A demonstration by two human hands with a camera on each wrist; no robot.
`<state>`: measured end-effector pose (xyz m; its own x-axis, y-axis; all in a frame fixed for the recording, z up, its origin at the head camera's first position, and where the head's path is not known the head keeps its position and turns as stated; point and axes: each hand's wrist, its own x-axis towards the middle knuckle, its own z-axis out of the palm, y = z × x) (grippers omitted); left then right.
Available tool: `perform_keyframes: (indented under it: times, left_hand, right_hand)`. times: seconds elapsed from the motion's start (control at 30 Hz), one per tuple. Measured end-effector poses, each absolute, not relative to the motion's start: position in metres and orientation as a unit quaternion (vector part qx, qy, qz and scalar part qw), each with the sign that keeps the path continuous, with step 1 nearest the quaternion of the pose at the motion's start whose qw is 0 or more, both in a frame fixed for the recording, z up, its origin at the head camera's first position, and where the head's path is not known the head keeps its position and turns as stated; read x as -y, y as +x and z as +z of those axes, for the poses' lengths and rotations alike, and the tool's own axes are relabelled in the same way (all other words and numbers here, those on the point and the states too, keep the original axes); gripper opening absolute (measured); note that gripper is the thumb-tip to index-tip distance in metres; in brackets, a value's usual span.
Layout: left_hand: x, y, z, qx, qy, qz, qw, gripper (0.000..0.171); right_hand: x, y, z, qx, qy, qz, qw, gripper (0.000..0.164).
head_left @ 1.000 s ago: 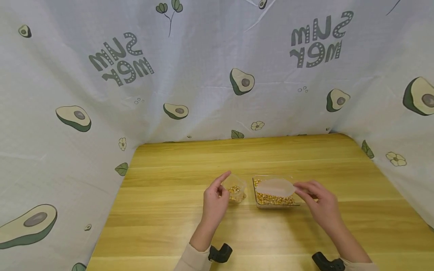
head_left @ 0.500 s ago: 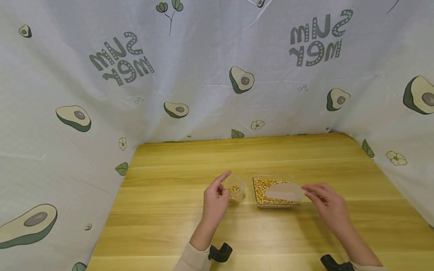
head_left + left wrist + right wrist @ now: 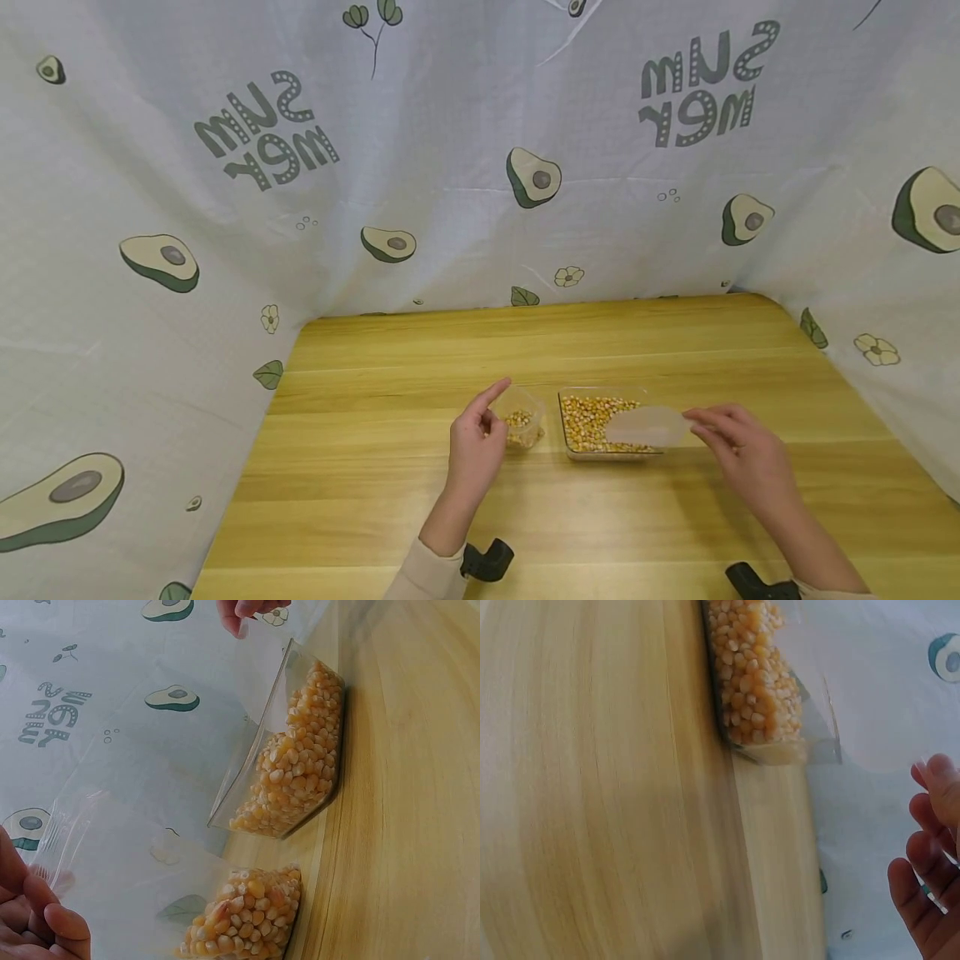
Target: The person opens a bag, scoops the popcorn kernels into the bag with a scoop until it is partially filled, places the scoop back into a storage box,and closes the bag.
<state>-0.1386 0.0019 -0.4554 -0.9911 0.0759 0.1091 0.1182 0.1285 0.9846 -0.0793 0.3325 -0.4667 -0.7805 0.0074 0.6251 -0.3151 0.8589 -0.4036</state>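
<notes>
My left hand (image 3: 477, 437) grips the rim of a clear plastic cup (image 3: 534, 404), its index finger pointing forward. Corn kernels (image 3: 251, 919) lie in the bottom of that cup, as the left wrist view shows. To the right stands a clear rectangular container (image 3: 600, 456) partly filled with corn kernels (image 3: 588, 421). Between thumb and fingers, my right hand (image 3: 750, 458) pinches the edge of a thin, translucent white plastic piece (image 3: 647, 427) with a rounded outline. That piece hangs over the container's right part; whether it touches the kernels I cannot tell.
Both containers stand on a wood-grain table (image 3: 420, 375). A white curtain (image 3: 450, 167) printed with avocados closes off the back and both sides. A black wrist mount (image 3: 487, 560) sits on the left forearm, another (image 3: 757, 581) on the right.
My right hand has drawn the translucent piece rightward across the container, uncovering more kernels on its left side. My left hand and the cup have stayed in place.
</notes>
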Motion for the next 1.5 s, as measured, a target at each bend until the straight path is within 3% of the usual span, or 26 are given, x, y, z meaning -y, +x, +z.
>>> perform_keyframes:
  times: [0.17,0.3,0.47,0.57,0.77,1.03,1.2,1.5]
  left_hand:
    - [-0.002,-0.139,-0.455,0.752,-0.064,-0.656,0.015,0.06]
    - [-0.002,-0.139,-0.454,0.752,-0.064,-0.656,0.014,0.059]
    - [-0.002,-0.138,-0.454,0.749,-0.065,-0.659,0.008,0.059]
    - [-0.002,-0.138,-0.454,0.75,-0.065,-0.659,0.007,0.059]
    - [-0.002,-0.138,-0.454,0.749,-0.065,-0.659,0.009,0.059]
    - [-0.002,-0.138,-0.455,0.745,-0.069,-0.664,0.009,0.06]
    - [-0.002,-0.137,-0.456,0.745,-0.072,-0.663,0.014,0.06]
    - [-0.002,-0.137,-0.458,0.748,-0.069,-0.66,0.009,0.061]
  right_hand:
    - [-0.333,-0.08,-0.463,0.91,0.111,0.224,0.331,0.03]
    - [-0.332,-0.081,-0.46,0.911,0.129,0.198,0.339,0.012]
    - [-0.33,-0.083,-0.46,0.912,0.139,0.174,0.344,0.068]
    - [-0.328,-0.083,-0.462,0.914,0.136,0.169,0.343,0.069]
    - [-0.324,-0.085,-0.467,0.918,0.137,0.166,0.333,0.065]
    - [-0.316,-0.086,-0.475,0.926,0.131,0.163,0.315,0.019]
    - [-0.309,-0.084,-0.48,0.936,0.104,0.168,0.293,0.03]
    - [-0.298,-0.082,-0.483,0.945,0.066,0.158,0.28,0.026]
